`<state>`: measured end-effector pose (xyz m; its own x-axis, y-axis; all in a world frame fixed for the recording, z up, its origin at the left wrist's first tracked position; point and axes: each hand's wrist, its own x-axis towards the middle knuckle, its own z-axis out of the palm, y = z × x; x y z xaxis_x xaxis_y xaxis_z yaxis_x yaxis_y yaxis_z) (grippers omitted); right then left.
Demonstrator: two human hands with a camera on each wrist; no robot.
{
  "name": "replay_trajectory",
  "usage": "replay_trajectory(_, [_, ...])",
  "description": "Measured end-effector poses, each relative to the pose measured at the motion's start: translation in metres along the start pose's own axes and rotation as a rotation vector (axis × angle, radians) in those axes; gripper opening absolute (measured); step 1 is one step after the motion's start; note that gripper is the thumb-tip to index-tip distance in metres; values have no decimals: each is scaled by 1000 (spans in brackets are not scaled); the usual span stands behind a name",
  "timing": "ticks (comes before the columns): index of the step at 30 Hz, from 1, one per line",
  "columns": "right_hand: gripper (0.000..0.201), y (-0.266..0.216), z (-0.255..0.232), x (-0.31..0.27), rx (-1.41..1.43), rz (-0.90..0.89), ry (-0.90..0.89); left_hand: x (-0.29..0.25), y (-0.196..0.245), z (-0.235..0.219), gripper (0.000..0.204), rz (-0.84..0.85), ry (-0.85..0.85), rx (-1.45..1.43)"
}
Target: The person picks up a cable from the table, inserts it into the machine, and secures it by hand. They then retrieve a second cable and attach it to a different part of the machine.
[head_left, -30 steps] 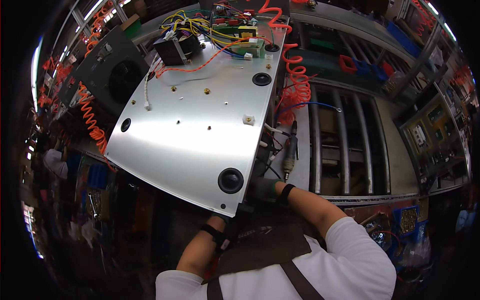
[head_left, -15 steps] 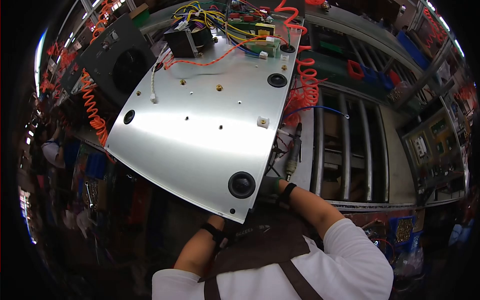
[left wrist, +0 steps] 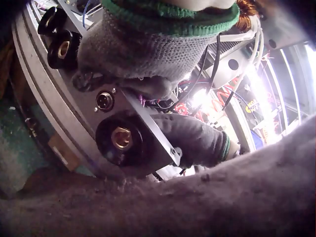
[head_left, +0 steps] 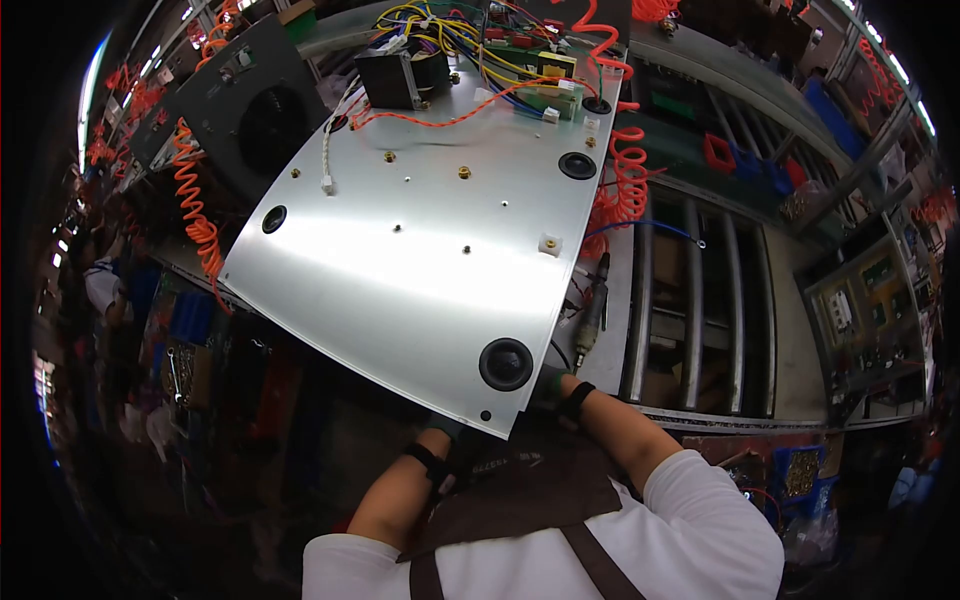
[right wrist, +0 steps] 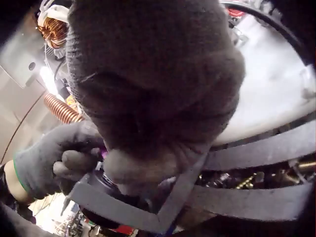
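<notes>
In the head view, both gloved hands are mostly hidden beneath the near edge of a silver metal plate [head_left: 400, 300]. My left hand [left wrist: 143, 54] bends over the edge of a grey panel [left wrist: 89, 106], close to a round three-pin socket [left wrist: 104, 101] and black round sockets [left wrist: 121, 138] with brass-coloured centres. Behind that panel, in the left wrist view, is my right hand [left wrist: 190, 138]. Seen in the right wrist view, the right hand [right wrist: 153, 79] has bent fingers, with a bit of purple [right wrist: 104, 153] between it and the left hand's curled fingers. What either hand holds I cannot tell.
Coloured wires [head_left: 430, 35] and a black transformer [head_left: 388, 80] top the plate's far end. An electric screwdriver [head_left: 592, 325] lies right of the plate, before roller bars [head_left: 692, 300]. Orange coiled cords [head_left: 628, 180] hang near. A parts bin [head_left: 800, 470] stands at right.
In the head view the plate and its surroundings have shifted to the right. Both forearms stay at the plate's near edge, the hands still tucked beneath it.
</notes>
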<state>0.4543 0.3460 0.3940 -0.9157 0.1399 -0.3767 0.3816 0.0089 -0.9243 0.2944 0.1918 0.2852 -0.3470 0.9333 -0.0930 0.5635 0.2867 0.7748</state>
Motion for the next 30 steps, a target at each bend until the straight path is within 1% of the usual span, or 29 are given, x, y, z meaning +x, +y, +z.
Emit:
replay_trajectory(1, [26, -16, 2, -8, -36, 111, 73, 0, -3, 1, 28, 33, 8, 42])
replay_trajectory(2, [25, -31, 4, -15, -22, 137, 82, 0, -6, 2, 28, 66, 18, 83])
replay_trajectory(3, [25, -22, 3, -10, -28, 135, 80, 0, -9, 2, 28, 99, 29, 124])
replay_trajectory(4, [26, -4, 2, -1, -53, 49, 56, 4, -11, 6, 27, 128, 41, 166])
replay_trajectory(5, [28, 5, 1, 3, -77, -36, 28, 4, -4, 3, 27, 124, 50, 163])
replay_trajectory(6, [32, -4, 1, -2, -24, 44, 5, 5, 8, -1, 34, 70, 52, 118])
replay_trajectory(7, [32, -13, 4, -9, -29, 42, 1, 4, 18, -6, 41, 17, 53, 75])
replay_trajectory(8, [34, -23, 6, -16, -55, 45, 116, 7, 18, -5, 38, -22, 106, 22])
replay_trajectory(9, [36, -29, 7, -19, -79, 46, 233, 7, 16, -5, 38, -20, 111, 22])
replay_trajectory(10, [39, -21, 5, -13, -187, 93, 204, 7, 15, -5, 37, 30, 94, 108])
replay_trajectory(11, [39, -22, 5, -12, -192, 89, 205, 8, 22, -9, 36, 80, 80, 192])
replay_trajectory(12, [38, -24, 7, -12, -196, 21, 271, 9, 28, -12, 36, 97, 141, 169])
replay_trajectory(13, [38, -24, 9, -11, -200, -47, 335, 9, 35, -15, 36, 95, 145, 166])
replay_trajectory(14, [38, -25, 10, -10, -204, -45, 332, 7, 48, -21, 39, 78, 124, 49])
replay_trajectory(15, [37, -25, 11, -6, -206, -115, 345, 5, 59, -27, 43, 62, 100, -67])
replay_trajectory(16, [36, -27, 11, -1, -205, -185, 361, 1, 66, -36, 49, -65, 6, -103])
replay_trajectory(17, [35, -29, 13, 5, -203, -256, 378, -5, 87, -47, 49, -64, 3, -100])
replay_trajectory(18, [36, -35, 16, 14, -244, -207, 449, -12, 115, -57, 54, -98, -41, 16])
replay_trajectory(19, [36, -41, 15, 17, -243, -208, 454, -15, 131, -60, 58, -130, -83, 133])
replay_trajectory(20, [37, -47, 13, 20, -588, -140, 379, -15, 132, -56, 58, -125, -85, 134])
replay_trajectory(21, [38, -50, 14, 22, -930, -64, 291, -17, 132, -50, 61, -143, -80, 260])
replay_trajectory(22, [41, -23, 10, 49, -876, 28, 247, -18, 131, -46, 64, -161, -74, 385])
replay_trajectory(23, [41, -13, 10, 60, -877, 32, 247, -20, 133, -46, 64, -160, -76, 382])
replay_trajectory(25, [40, 1, 14, 72, -980, -140, 419, -30, 141, -48, 60, 124, 117, 599])
replay_trajectory(26, [39, 3, 19, 74, -843, -166, 564, -32, 145, -48, 60, 123, 117, 597])
replay_trajectory(28, [38, 8, 16, 73, -842, -170, 551, -34, 152, -48, 74, -53, 38, 500])
replay_trajectory(30, [38, 10, 15, 64, -834, -176, 524, -34, 149, -45, 75, -66, 63, 486])
